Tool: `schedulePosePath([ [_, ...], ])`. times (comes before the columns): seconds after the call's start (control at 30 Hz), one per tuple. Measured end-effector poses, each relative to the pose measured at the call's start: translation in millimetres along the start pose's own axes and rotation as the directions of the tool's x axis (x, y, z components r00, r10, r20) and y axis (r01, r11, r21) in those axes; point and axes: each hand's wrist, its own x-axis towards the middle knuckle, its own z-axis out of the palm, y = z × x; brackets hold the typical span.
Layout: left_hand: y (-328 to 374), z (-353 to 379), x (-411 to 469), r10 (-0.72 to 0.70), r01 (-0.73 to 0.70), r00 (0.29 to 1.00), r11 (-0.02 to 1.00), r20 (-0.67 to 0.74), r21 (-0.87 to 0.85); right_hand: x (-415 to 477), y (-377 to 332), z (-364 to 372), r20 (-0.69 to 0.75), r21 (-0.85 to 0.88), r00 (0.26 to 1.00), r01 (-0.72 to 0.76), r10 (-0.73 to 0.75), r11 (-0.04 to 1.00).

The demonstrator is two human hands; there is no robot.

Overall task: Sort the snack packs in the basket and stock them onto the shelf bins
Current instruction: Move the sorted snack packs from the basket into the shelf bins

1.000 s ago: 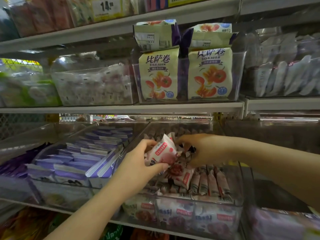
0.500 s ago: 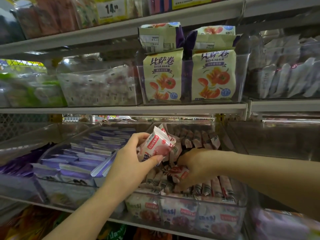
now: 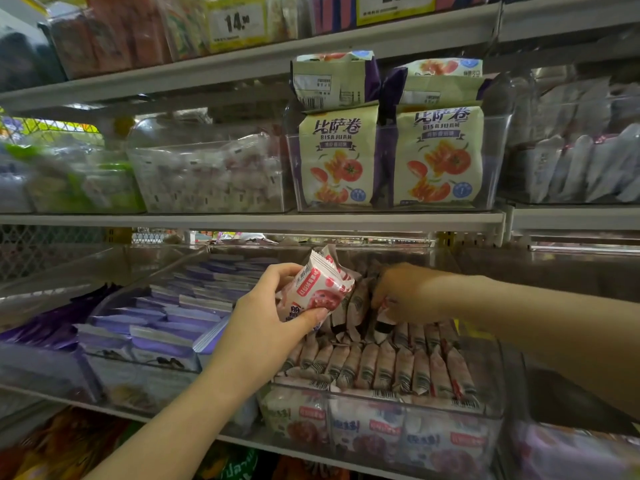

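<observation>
Left hand [image 3: 273,313] grips pink pack [image 3: 317,289] above clear bin [image 3: 381,396] left side, unchanged. Right hand [image 3: 405,292] moved from bin's front rows to back row [image 3: 360,301], fingers curled down; pinching or pressing, can't tell. Headroom between bin and shelf edge [image 3: 242,221] above.

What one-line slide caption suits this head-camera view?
Left hand holds pink snack packs over a clear bin while the right hand grips another pack inside it.

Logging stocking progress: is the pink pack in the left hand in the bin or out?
Out: the left hand grips the pink pack above the rows in the clear bin.
</observation>
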Motion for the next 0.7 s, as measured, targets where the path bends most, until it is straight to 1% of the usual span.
schedulePosePath([
  [0.07,-1.0,0.4,-0.5,0.000,0.000,1.000,1.000,0.003,-0.005,8.6,-4.7,6.0,-0.095,0.052,0.995,0.024,-0.019,0.998],
  [0.13,-2.2,-0.5,-1.6,0.004,-0.004,1.000,1.000,0.005,-0.003,15.3,-5.4,8.2,-0.168,0.128,0.984,-0.028,0.050,0.991],
  [0.17,-2.7,-0.9,-2.1,0.007,-0.007,1.000,1.000,0.007,-0.003,17.0,-4.6,8.3,-0.166,0.147,0.982,-0.067,0.091,0.987],
  [0.23,-3.7,-1.7,-3.2,0.016,-0.016,1.000,1.000,0.014,0.002,18.4,-2.3,7.7,-0.100,0.135,0.986,-0.119,0.133,0.984],
  [0.3,-4.2,-1.9,-4.2,0.027,-0.027,0.999,1.000,0.021,0.002,17.3,-1.4,6.8,-0.011,0.146,0.993,-0.118,0.121,0.982],
  [0.37,-4.0,-1.1,-4.7,0.034,-0.034,0.999,0.999,0.028,-0.002,14.4,-0.2,4.1,0.037,0.179,0.995,-0.098,0.093,0.979],
  [0.5,-3.4,1.1,-5.5,0.036,-0.036,0.999,0.999,0.038,0.000,11.0,1.8,3.1,0.018,0.201,0.997,-0.077,0.075,0.977],
  [0.6,-4.6,1.0,-6.7,0.028,-0.028,0.999,1.000,0.042,-0.006,10.4,0.4,4.4,0.044,0.206,0.999,-0.024,0.015,0.978],
  [0.7,-5.0,1.2,-7.1,0.037,-0.037,0.999,0.999,0.040,-0.007,12.0,1.3,7.6,0.005,0.198,1.000,0.029,-0.030,0.980],
])
